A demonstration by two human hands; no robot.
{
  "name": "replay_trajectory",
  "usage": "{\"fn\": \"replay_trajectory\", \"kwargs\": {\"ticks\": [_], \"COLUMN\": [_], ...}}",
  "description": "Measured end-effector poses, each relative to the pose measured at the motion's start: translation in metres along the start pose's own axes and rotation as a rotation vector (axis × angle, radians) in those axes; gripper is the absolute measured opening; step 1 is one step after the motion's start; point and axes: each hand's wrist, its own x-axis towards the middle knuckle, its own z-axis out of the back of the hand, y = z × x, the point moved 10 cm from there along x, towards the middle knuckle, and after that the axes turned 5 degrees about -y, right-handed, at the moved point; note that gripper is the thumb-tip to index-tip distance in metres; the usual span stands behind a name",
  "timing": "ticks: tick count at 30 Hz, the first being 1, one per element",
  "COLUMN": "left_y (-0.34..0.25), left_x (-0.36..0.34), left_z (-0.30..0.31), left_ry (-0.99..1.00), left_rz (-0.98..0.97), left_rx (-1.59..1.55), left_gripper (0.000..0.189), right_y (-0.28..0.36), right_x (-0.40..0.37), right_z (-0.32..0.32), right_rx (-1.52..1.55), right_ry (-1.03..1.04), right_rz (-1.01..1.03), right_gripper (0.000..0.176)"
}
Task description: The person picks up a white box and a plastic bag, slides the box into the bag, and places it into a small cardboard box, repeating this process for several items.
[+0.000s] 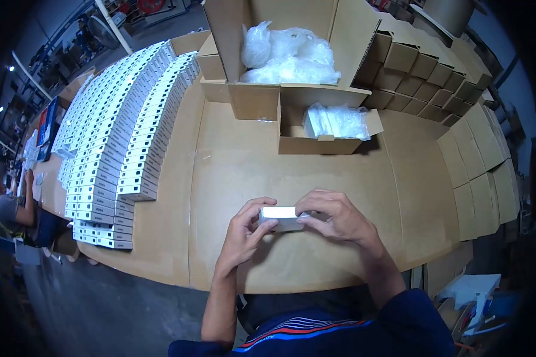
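A small white box (279, 212) is held above the cardboard-covered table near its front edge. My left hand (244, 231) grips the box's left end, thumb on the near side and fingers behind. At the right end, my right hand (333, 215) pinches it, with the index finger over the top edge and the thumb below. The box's top face is bright white and its near side is greyish in shadow. Any print on it cannot be made out.
Many stacked white boxes (110, 143) fill the table's left side. An open carton (318, 146) holds bubble-wrapped items (336, 123). Behind it stands a larger carton (223, 41) with bubble wrap (292, 56). Brown boxes (426, 77) are piled at right. Another person (21, 211) sits far left.
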Motion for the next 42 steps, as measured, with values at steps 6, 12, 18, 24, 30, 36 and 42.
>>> {"fn": "replay_trajectory", "kwargs": {"ticks": [6,12,18,24,30,36,42], "left_y": [0.006,-0.035,-0.048,-0.037,-0.039,-0.033,-0.045], "left_x": [0.022,0.054,0.089,0.104,0.103,0.1,0.04], "left_z": [0.011,0.001,-0.02,-0.022,-0.021,-0.018,0.03], "left_ry": [-0.046,-0.254,-0.251,-0.277,-0.301,-0.29,-0.375], "left_rz": [-0.156,-0.243,-0.417,-0.414,-0.376,-0.36,-0.291], "left_rx": [0.172,0.514,0.837,1.009,1.071,1.047,0.888], "left_gripper": [0.044,0.059,0.066,0.068,0.068,0.077,0.078], "right_y": [0.006,-0.01,-0.023,-0.056,-0.091,-0.093,-0.074], "right_x": [0.01,0.02,0.032,0.056,0.071,0.074,0.065], "right_z": [0.018,0.066,0.081,0.072,0.059,0.053,0.029], "right_rx": [-0.046,-0.19,-0.377,-0.523,-0.678,-0.826,-0.886], "right_ry": [-0.058,-0.602,-0.953,-0.851,-0.733,-0.681,-0.52], "right_rz": [0.021,-0.038,0.024,-0.042,-0.162,-0.349,-0.409], "right_gripper": [0.015,0.014,0.019,0.018,0.01,0.014,0.043]}}
